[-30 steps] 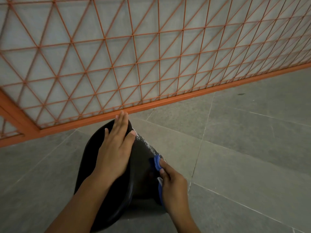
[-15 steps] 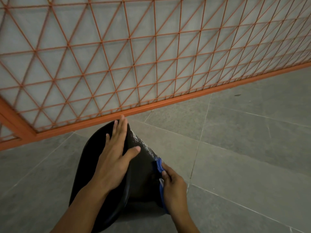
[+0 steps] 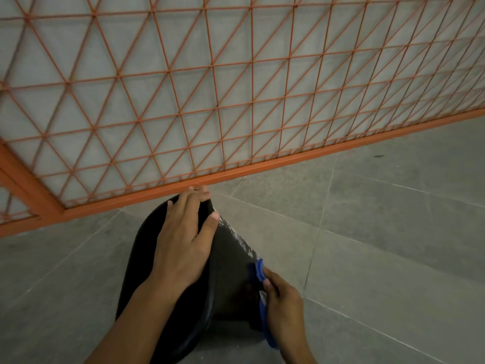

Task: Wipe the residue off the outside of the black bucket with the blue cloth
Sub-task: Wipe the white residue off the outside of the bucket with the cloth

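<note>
The black bucket [image 3: 231, 261] lies tilted on the grey floor at the bottom centre, its outer wall facing me. A pale streak of residue [image 3: 237, 236] runs along its right edge. My left hand [image 3: 183, 240] lies flat across the bucket's rim, fingers straight and pointing toward the fence, thumb spread to the right. My right hand [image 3: 284, 303] grips the blue cloth [image 3: 259, 270] and holds it against the bucket's right side, low down. Most of the cloth is hidden under my fingers; a strip shows along my palm.
An orange wire-mesh fence [image 3: 236, 101] with a solid orange bottom rail [image 3: 288, 160] stands just behind the bucket. Grey floor tiles [image 3: 380, 232] spread to the right and left. A small dark spot [image 3: 379, 155] marks the floor far right.
My right hand has drawn the cloth slightly down the bucket's side. My left hand stays on the rim, its thumb shifting a little.
</note>
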`<state>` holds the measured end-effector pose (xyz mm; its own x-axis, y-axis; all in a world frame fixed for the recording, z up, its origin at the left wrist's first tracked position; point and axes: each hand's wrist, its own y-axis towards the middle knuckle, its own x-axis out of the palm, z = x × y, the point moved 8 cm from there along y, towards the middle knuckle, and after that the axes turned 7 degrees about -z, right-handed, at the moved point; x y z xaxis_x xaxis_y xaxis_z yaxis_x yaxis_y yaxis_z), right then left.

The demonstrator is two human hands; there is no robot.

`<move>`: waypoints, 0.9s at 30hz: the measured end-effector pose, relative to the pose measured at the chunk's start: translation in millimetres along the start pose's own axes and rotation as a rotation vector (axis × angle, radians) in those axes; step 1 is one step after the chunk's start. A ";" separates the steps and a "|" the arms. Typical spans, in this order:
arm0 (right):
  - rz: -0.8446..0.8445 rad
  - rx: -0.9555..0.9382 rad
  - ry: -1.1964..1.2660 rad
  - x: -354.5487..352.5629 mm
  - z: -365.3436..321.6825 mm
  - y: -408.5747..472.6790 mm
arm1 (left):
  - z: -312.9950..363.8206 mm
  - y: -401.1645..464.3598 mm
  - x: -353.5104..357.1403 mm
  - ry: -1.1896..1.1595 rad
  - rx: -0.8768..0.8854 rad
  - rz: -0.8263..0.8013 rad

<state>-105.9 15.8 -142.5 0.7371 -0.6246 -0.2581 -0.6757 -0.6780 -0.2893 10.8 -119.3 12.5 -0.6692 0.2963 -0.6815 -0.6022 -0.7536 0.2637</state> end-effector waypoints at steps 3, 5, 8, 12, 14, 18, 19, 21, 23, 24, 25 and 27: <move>-0.020 -0.104 0.006 3.1 -12.8 -14.5 | -7.4 1.7 7.0 0.009 -0.010 -0.072; -0.064 -0.155 0.023 9.2 -21.1 -14.9 | -16.4 0.2 13.2 0.006 -0.074 -0.139; -0.048 -0.106 -0.022 9.0 -17.3 6.2 | -23.2 -0.4 13.0 0.022 -0.092 -0.140; 0.033 -0.012 -0.090 -0.7 -1.8 1.0 | -15.3 0.1 14.1 0.066 -0.026 -0.115; 0.023 -0.044 -0.067 2.1 -4.7 -11.7 | -15.0 0.7 14.5 0.039 -0.004 -0.120; -0.003 -0.054 -0.110 8.9 -9.3 6.7 | -27.7 -0.9 5.0 -0.024 -0.054 -0.082; 0.009 -0.043 -0.146 6.8 -7.9 12.5 | -28.9 -1.7 3.0 -0.020 -0.056 -0.072; 0.037 -0.002 -0.181 0.9 -1.3 13.2 | -30.1 -2.2 1.4 -0.018 -0.055 -0.064; 0.021 0.002 -0.165 2.2 1.9 3.5 | -34.1 -1.3 0.0 -0.034 -0.060 -0.066; 0.016 -0.010 -0.138 3.8 -0.3 -2.0 | -36.3 -0.6 -0.7 -0.045 -0.067 -0.069; 0.011 -0.032 -0.129 5.6 -3.7 -3.1 | -37.8 0.2 -0.9 -0.052 -0.073 -0.072; 0.001 -0.058 -0.165 8.3 -6.7 7.7 | -37.6 0.6 -1.2 -0.050 -0.085 -0.076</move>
<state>-105.0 2.8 -140.6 0.7240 -0.5567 -0.4074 -0.6724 -0.7014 -0.2365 27.6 -142.2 -12.2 -0.6451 0.3822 -0.6617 -0.6147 -0.7739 0.1522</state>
